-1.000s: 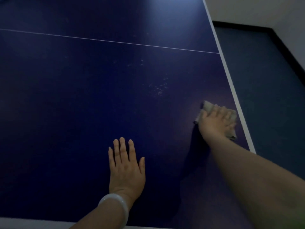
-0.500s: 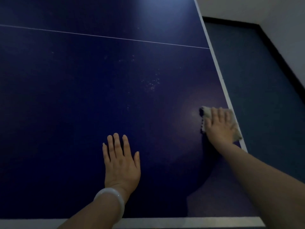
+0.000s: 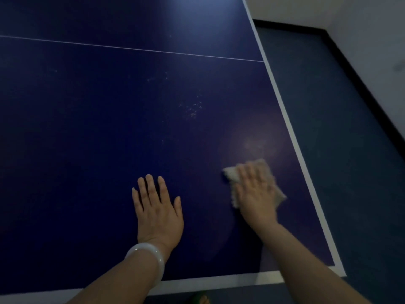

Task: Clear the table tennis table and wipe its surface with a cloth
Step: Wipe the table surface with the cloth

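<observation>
Cloth [image 3: 276, 195] lies near the table's [image 3: 87, 128] right edge under my flat, spread right hand [image 3: 255, 194]. My left hand [image 3: 158, 207] rests open beside it as a brace. I should press evenly and sweep toward the pale specks [image 3: 192, 109] farther in.

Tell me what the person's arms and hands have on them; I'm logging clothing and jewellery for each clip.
Both forearms are bare, with no sleeves or gloves in view. The left hand has a smooth, pale, whitish bangle around its wrist. The right hand shows no jewellery, though it is motion-blurred.
</observation>
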